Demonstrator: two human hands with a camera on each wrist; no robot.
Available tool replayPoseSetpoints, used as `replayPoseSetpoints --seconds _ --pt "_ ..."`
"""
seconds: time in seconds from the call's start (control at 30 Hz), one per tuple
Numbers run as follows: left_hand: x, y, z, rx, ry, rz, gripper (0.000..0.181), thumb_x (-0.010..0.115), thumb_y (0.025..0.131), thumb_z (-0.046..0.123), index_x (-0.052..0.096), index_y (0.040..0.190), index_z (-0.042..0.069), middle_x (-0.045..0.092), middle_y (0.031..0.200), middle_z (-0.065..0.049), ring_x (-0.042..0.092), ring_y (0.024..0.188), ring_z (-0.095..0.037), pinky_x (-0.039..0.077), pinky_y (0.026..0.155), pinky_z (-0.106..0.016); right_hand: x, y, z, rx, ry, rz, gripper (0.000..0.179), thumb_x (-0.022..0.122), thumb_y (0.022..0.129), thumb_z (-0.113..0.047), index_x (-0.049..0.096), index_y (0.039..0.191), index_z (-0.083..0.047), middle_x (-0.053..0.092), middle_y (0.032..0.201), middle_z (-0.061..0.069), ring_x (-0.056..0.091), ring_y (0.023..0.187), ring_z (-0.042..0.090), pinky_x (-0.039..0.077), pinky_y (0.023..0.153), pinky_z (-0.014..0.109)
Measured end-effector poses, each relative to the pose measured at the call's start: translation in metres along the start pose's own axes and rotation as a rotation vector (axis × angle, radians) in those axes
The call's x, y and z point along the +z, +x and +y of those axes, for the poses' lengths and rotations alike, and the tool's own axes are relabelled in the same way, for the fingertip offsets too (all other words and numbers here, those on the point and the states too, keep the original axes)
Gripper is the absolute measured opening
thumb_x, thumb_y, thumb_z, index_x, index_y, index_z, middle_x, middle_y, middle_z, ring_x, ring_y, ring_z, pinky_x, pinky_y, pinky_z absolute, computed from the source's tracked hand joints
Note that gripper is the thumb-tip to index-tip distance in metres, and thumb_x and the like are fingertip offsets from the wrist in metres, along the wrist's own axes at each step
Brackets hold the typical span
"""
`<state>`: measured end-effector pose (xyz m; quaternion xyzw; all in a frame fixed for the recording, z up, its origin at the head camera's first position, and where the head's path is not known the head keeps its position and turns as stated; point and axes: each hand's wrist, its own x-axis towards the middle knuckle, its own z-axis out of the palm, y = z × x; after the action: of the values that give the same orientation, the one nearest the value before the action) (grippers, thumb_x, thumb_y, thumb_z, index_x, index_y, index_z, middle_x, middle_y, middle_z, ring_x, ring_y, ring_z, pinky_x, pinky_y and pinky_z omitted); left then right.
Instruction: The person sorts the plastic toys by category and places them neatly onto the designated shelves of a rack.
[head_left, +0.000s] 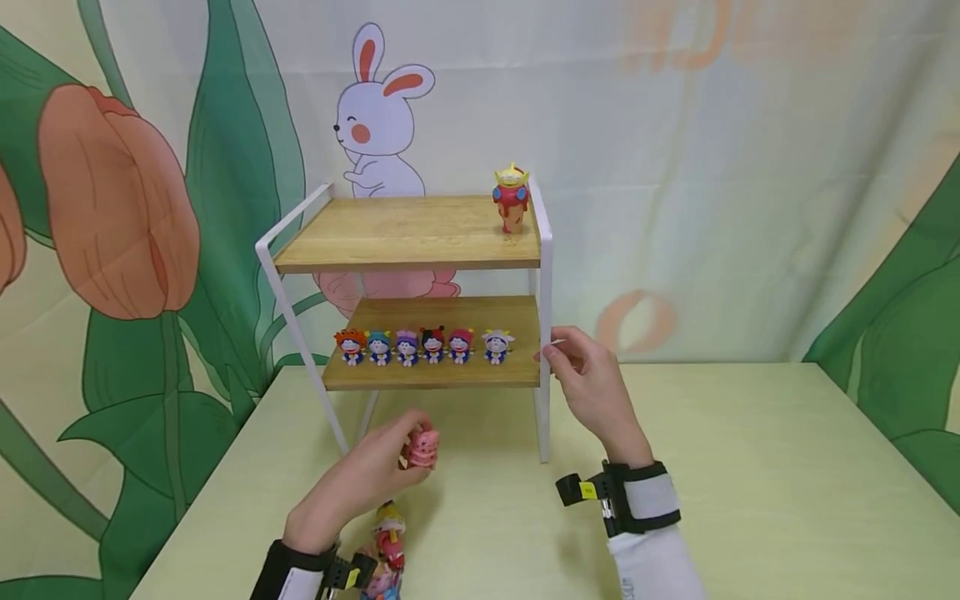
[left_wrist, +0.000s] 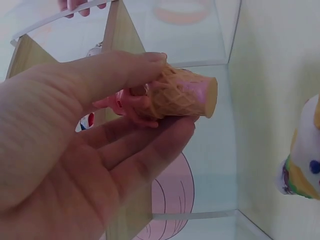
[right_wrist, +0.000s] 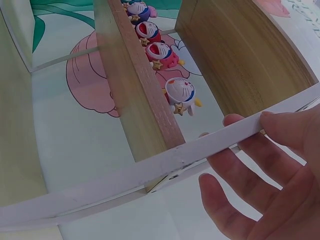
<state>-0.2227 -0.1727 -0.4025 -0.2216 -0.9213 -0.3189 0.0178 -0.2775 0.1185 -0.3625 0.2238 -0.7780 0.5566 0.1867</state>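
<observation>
My left hand (head_left: 375,467) pinches a pink ice-cream-cone figurine (head_left: 423,450) between thumb and fingers, in front of the shelf's lower board. In the left wrist view its waffle cone (left_wrist: 185,92) points away from the palm, and the pink top is partly hidden by the fingers. At the right side of the two-tier shelf, my right hand (head_left: 596,383) pinches the white metal post (right_wrist: 215,142), thumb on one side and fingers on the other. Several small blue cat figurines (head_left: 407,348) in different hats stand in a row on the lower board (head_left: 450,312); the white-hatted one (right_wrist: 180,92) is nearest that post.
A cone figurine with a yellow crown (head_left: 512,200) stands at the right of the upper board (head_left: 397,229). More colourful figurines (head_left: 388,542) lie on the pale green table (head_left: 765,483) beside my left forearm. A printed curtain (head_left: 750,208) hangs behind.
</observation>
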Motion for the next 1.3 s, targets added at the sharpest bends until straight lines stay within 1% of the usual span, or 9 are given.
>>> replayPoseSetpoints --seconds 0.27,0.43,0.5,0.7,0.9,1.03,1.13,1.2,1.3 --pt "-0.007 0.003 0.007 -0.045 0.0 0.001 0.047 0.08 0.081 0.007 0.052 0.118 0.009 0.059 0.098 0.001 0.056 0.085 -0.014 0.051 0.072 -0.028 0.001 -0.001 -0.003 0.027 -0.023 0.005 0.02 0.056 0.099 -0.007 0.062 0.117 0.002 0.071 0.1 0.016 0.064 0.087 0.034 0.051 0.077 0.041" --pt "-0.021 0.008 0.016 0.002 0.017 0.002 0.044 0.08 0.082 0.009 0.053 0.117 0.008 0.059 0.096 0.001 0.055 0.083 -0.015 0.051 0.07 -0.029 0.001 -0.001 -0.015 0.032 -0.027 0.002 0.018 0.054 0.099 0.0 0.061 0.115 0.006 0.069 0.099 0.023 0.062 0.087 0.041 0.049 0.076 0.042" --pt "-0.029 0.012 0.022 0.032 0.031 0.003 0.043 0.08 0.082 0.011 0.053 0.115 0.008 0.059 0.096 0.001 0.055 0.084 -0.015 0.05 0.07 -0.029 0.001 -0.001 -0.015 0.028 -0.024 0.001 0.019 0.054 0.099 0.0 0.061 0.115 0.007 0.069 0.1 0.023 0.062 0.088 0.041 0.048 0.076 0.043" --pt "-0.056 0.023 0.043 0.114 0.103 0.011 0.046 0.08 0.083 0.014 0.054 0.12 0.006 0.06 0.099 0.0 0.057 0.089 -0.017 0.052 0.076 -0.033 0.0 0.0 -0.003 0.023 -0.01 -0.005 0.021 0.056 0.1 -0.009 0.062 0.117 0.001 0.071 0.1 0.014 0.065 0.089 0.03 0.049 0.076 0.04" --pt "-0.09 0.04 0.076 0.226 0.159 0.057 0.052 0.08 0.083 0.014 0.053 0.125 0.003 0.062 0.102 -0.005 0.059 0.091 -0.018 0.052 0.078 -0.036 0.001 0.0 0.001 0.006 -0.012 -0.001 0.021 0.057 0.1 -0.012 0.063 0.117 -0.002 0.071 0.099 0.009 0.064 0.088 0.026 0.049 0.076 0.04" --pt "-0.112 0.05 0.097 0.31 0.177 0.097 0.055 0.081 0.082 0.015 0.053 0.128 0.003 0.062 0.102 -0.007 0.057 0.086 -0.02 0.052 0.074 -0.034 0.002 0.0 0.002 0.002 -0.023 -0.001 0.021 0.057 0.1 -0.011 0.063 0.117 -0.001 0.071 0.099 0.009 0.064 0.089 0.025 0.05 0.077 0.04" --pt "-0.126 0.057 0.109 0.341 0.186 0.113 0.056 0.079 0.085 0.018 0.052 0.131 0.004 0.062 0.101 -0.006 0.057 0.083 -0.019 0.05 0.07 -0.031 0.001 0.0 0.002 0.0 -0.023 -0.002 0.021 0.057 0.1 -0.011 0.063 0.117 0.0 0.071 0.099 0.01 0.064 0.089 0.026 0.05 0.077 0.04" --pt "-0.134 0.061 0.117 0.334 0.177 0.111 0.054 0.077 0.086 0.019 0.051 0.132 0.006 0.062 0.099 -0.005 0.058 0.083 -0.018 0.05 0.069 -0.03 0.001 0.0 0.002 -0.001 -0.015 -0.005 0.021 0.057 0.1 -0.01 0.062 0.117 0.001 0.071 0.099 0.012 0.065 0.088 0.028 0.05 0.077 0.041" --pt "-0.146 0.069 0.125 0.339 0.158 0.117 0.052 0.076 0.088 0.018 0.051 0.132 0.008 0.063 0.102 -0.004 0.06 0.09 -0.016 0.052 0.071 -0.029 0.0 -0.003 -0.014 0.013 -0.01 -0.008 0.021 0.056 0.1 -0.005 0.061 0.117 0.005 0.07 0.101 0.019 0.064 0.09 0.035 0.051 0.08 0.043"
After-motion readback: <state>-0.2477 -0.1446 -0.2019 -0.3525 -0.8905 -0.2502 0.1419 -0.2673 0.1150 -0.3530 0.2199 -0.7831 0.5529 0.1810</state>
